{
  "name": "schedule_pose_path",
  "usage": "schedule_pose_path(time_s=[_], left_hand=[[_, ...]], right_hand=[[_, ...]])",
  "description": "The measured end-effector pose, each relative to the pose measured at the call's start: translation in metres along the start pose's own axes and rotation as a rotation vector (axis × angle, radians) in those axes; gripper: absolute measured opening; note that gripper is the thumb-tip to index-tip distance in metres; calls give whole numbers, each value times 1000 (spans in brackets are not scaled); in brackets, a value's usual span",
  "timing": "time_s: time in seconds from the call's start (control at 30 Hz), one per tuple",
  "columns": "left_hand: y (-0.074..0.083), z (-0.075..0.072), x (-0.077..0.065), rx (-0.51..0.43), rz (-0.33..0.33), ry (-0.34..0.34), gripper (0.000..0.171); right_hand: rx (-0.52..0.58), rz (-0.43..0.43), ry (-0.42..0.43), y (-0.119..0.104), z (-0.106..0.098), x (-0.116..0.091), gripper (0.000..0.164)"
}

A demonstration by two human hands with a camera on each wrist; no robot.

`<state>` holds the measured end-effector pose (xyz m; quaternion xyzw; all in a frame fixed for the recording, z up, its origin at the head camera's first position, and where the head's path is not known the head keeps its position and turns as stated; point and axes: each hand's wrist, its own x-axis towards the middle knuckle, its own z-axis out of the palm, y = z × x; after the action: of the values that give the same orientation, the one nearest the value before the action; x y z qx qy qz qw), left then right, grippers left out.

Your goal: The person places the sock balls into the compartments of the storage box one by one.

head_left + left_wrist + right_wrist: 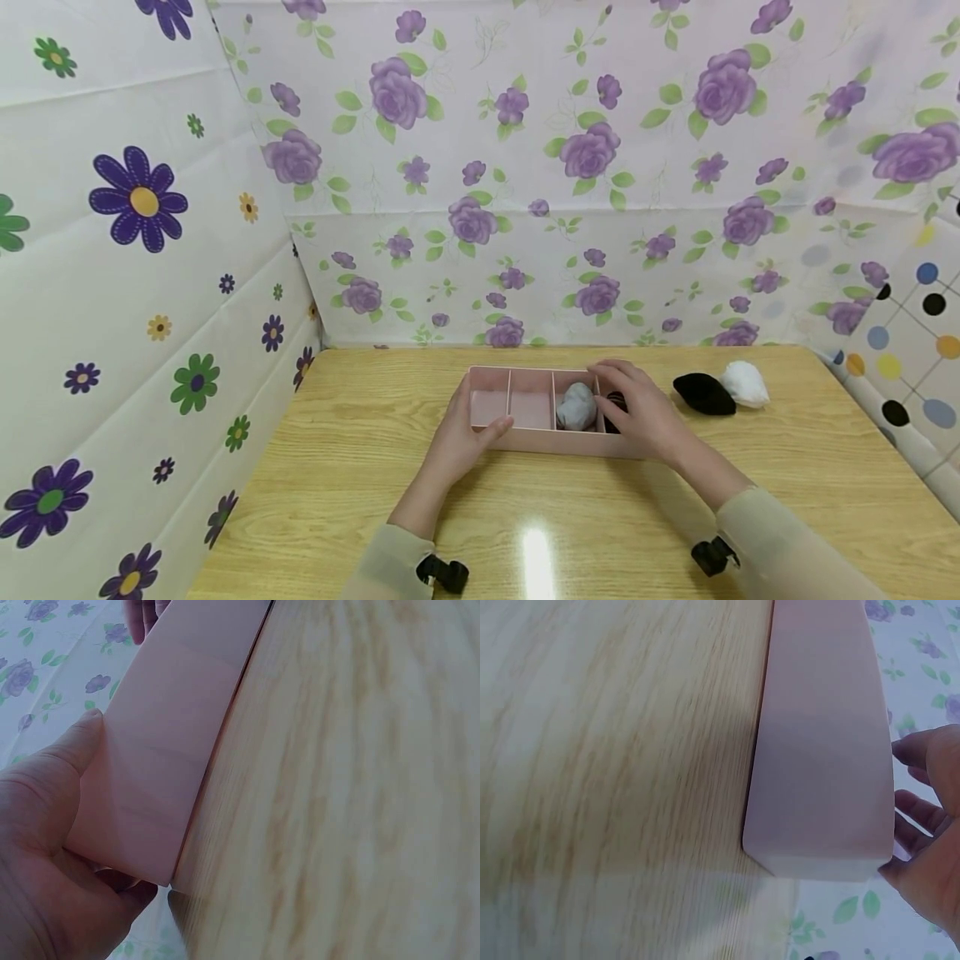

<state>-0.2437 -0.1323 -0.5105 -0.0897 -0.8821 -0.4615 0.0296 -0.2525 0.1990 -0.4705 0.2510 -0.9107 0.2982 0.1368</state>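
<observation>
A pink storage box (pixel 531 439) with a row of compartments lies lengthwise on the table. My left hand (pixel 463 440) grips its left end, thumb over the front wall. In the left wrist view, fingers of that hand (pixel 45 847) curl under the box's end. A grey balled-up sock (pixel 576 407) sits in the third compartment from the left. Over the rightmost compartment is my right hand (pixel 641 408), thumb and fingers spread above a dark striped bundle (pixel 617 401), partly hidden. The right wrist view shows the fingers (pixel 919 817) along the box's rim.
A black bundle (pixel 703 394) and a white bundle (pixel 745 384) lie side by side on the wooden table (pixel 360 467), right of the box. Flowered cloth (pixel 450 167) hangs behind the table, with more patterned cloth at both sides.
</observation>
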Motion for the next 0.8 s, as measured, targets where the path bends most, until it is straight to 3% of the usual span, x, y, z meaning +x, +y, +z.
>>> schedule_pose_path(time_s=[0.33, 0.8], left_hand=[[0, 0, -1, -19, -1, 2, 112], [1, -1, -1, -7, -5, -11, 115]], right_hand=[[-40, -26, 55, 8, -7, -14, 49], [-77, 86, 37, 15, -27, -31, 53]])
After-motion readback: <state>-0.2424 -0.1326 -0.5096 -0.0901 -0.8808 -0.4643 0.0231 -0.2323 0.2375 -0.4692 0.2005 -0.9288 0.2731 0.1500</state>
